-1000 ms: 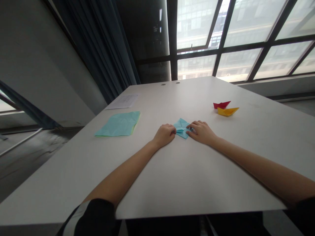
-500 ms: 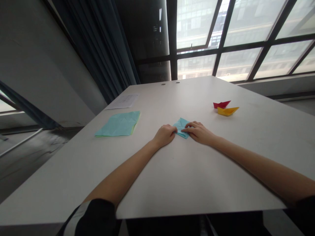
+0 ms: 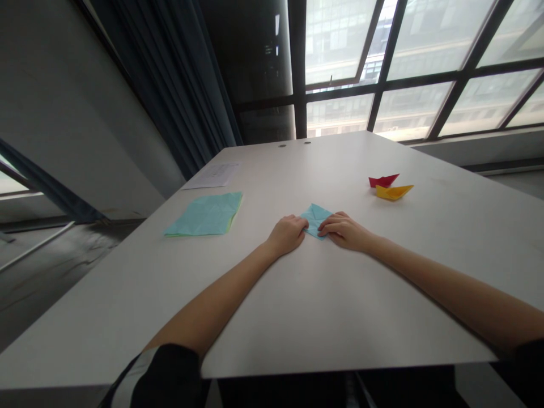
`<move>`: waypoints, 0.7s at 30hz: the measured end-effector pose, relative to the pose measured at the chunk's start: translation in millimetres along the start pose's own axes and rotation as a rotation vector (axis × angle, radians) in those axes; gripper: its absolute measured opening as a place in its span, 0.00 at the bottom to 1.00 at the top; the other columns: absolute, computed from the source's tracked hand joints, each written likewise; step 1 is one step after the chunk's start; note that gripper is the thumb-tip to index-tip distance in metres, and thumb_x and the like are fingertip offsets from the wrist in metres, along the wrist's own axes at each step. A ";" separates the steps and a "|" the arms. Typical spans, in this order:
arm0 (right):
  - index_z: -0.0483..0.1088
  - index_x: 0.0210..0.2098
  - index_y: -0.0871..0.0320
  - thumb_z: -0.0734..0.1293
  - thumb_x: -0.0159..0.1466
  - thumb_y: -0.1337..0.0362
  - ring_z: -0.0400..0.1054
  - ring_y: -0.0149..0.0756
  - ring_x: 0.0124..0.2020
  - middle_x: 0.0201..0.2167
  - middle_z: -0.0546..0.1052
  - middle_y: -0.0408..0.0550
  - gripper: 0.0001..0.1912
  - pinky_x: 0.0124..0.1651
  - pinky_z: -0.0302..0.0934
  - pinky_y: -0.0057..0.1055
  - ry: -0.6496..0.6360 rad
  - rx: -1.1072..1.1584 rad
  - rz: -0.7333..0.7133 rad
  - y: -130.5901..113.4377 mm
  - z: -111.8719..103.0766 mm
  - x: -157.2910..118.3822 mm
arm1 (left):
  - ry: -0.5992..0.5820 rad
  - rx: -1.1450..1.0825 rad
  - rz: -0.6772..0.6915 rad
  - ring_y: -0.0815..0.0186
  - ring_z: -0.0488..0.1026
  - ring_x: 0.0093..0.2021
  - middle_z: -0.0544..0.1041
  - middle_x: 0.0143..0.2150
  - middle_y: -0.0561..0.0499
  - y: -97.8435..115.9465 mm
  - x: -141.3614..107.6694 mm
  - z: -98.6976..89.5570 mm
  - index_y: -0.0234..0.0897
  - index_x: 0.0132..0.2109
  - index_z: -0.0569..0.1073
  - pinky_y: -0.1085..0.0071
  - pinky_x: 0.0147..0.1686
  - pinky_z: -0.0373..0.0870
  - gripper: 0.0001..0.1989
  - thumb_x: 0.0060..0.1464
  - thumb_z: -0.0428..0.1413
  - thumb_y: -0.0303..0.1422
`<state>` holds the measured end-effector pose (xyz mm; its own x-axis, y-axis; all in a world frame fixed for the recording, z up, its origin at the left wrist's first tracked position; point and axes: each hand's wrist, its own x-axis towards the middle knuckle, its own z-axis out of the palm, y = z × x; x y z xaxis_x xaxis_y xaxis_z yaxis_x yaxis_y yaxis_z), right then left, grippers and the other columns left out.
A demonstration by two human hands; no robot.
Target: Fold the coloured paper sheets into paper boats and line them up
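Paper piece [image 3: 313,222], light blue, folded, between two hands

Mid-table, on smooth white tabletop [image 3: 263,306]; creased, roughly diamond-shaped, one corner toward windows [image 3: 340,116], long axis unclear.
Left hand [image 3: 288,233]: low, fingers curled narrow at left corner.
Right hand [image 3: 346,231]: low, fingers narrow on right side. Both grips partly hidden.
Right: pointed red [image 3: 383,181] and yellow paper boats [image 3: 394,193].
Left: crinkled light-blue sheet [image 3: 206,214].
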<state>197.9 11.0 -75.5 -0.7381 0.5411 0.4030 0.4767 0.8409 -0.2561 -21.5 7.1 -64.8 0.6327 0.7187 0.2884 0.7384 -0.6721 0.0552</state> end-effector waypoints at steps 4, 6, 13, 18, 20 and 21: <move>0.73 0.36 0.54 0.57 0.56 0.72 0.68 0.36 0.41 0.39 0.76 0.48 0.16 0.48 0.53 0.37 -0.005 0.008 0.006 -1.2 -0.8 0.2 | -0.018 0.030 0.033 0.63 0.67 0.43 0.72 0.43 0.49 0.7 -0.8 1.0 0.41 0.47 0.70 0.67 0.43 0.63 0.15 0.53 0.47 0.27; 0.73 0.36 0.54 0.57 0.56 0.72 0.68 0.36 0.41 0.39 0.76 0.47 0.15 0.48 0.53 0.37 -0.003 0.012 0.011 -2.2 -1.4 0.6 | -0.009 0.080 -0.012 0.62 0.67 0.43 0.72 0.43 0.48 1.4 -1.2 1.8 0.41 0.47 0.71 0.66 0.42 0.63 0.15 0.53 0.48 0.28; 0.72 0.35 0.56 0.57 0.53 0.74 0.69 0.35 0.38 0.36 0.77 0.47 0.15 0.46 0.57 0.34 0.036 0.006 0.025 -4.9 -1.8 1.6 | 0.123 0.190 -0.351 0.60 0.68 0.40 0.74 0.37 0.43 1.5 -1.1 3.1 0.34 0.35 0.73 0.64 0.40 0.60 0.16 0.57 0.44 0.37; 0.71 0.35 0.56 0.58 0.52 0.74 0.69 0.35 0.36 0.34 0.76 0.46 0.15 0.46 0.58 0.34 0.072 -0.007 -0.014 -3.1 -0.3 0.8 | 0.185 -0.127 -0.516 0.63 0.69 0.35 0.75 0.32 0.48 2.1 3.2 1.5 0.37 0.33 0.72 0.68 0.34 0.62 0.16 0.55 0.46 0.42; 0.71 0.35 0.56 0.59 0.52 0.74 0.69 0.35 0.37 0.35 0.76 0.46 0.14 0.47 0.58 0.34 0.072 -0.003 -0.034 -2.4 0.0 0.5 | 0.219 -0.310 -0.561 0.65 0.70 0.31 0.74 0.29 0.50 1.0 5.3 3.4 0.37 0.32 0.71 0.71 0.31 0.62 0.14 0.52 0.50 0.43; 0.70 0.35 0.56 0.59 0.53 0.73 0.69 0.35 0.37 0.35 0.76 0.46 0.13 0.47 0.58 0.34 0.070 0.001 -0.036 -2.4 0.0 0.4 | 0.238 -0.404 -0.566 0.66 0.69 0.30 0.74 0.29 0.51 0.1 6.3 5.1 0.36 0.32 0.71 0.72 0.30 0.62 0.12 0.49 0.53 0.42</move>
<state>196.4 9.2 -74.7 -0.7196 0.5087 0.4727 0.4498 0.8600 -0.2408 -16.2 12.4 -67.9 0.0780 0.9481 0.3084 0.7645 -0.2554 0.5919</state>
